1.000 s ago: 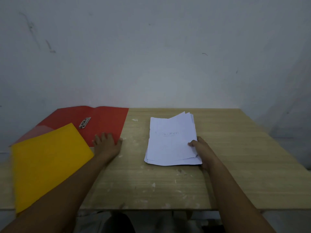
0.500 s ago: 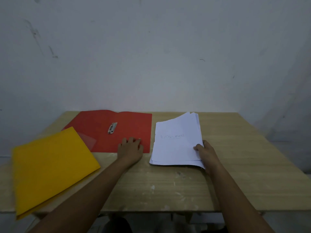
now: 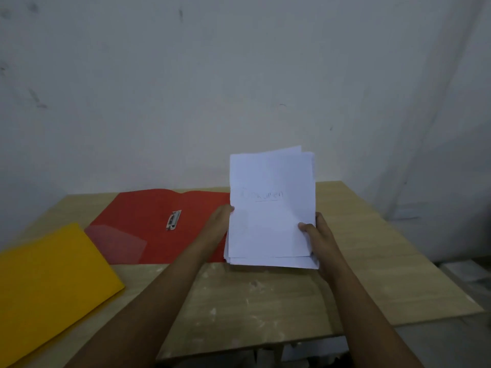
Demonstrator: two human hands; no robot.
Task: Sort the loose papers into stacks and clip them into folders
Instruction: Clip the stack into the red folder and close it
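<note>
Both hands hold the stack of papers point(image 3: 271, 208) up off the worktop point(image 3: 265, 301), tilted toward the camera, top edge raised against the wall point(image 3: 239, 75). Right hand point(image 3: 317, 235) has its grip closed on the stack's right edge: thumb laid across the front sheet, fingers behind and hidden. Left hand point(image 3: 219, 221) is at the stack's left edge, mostly behind the sheets; only a fingertip or thumb tip shows at the edge, so its grip looks closed on the papers but how far the fingers curl can't be seen.

Front sheet carries faint handwriting w/ an underline, just above & left of the right grip; too blurred to read for sure. Sheets are unevenly aligned: a few corners stick out at top right, and lower edges fan out below both grips.

Left of the left grip, and partly behind that forearm, the red folder point(image 3: 148, 224) lies open flat on the worktop. Its metal clip point(image 3: 173, 220) sits near the middle fold, well left of the left grip. A see-through pocket point(image 3: 117, 245) shows on the folder's near-left corner.

Further left & nearer the camera, the yellow folder point(image 3: 45, 285) lies closed, its corner overlapping the worktop's front-left edge. Worktop is pale wood w/ white specks below the grips.
</note>
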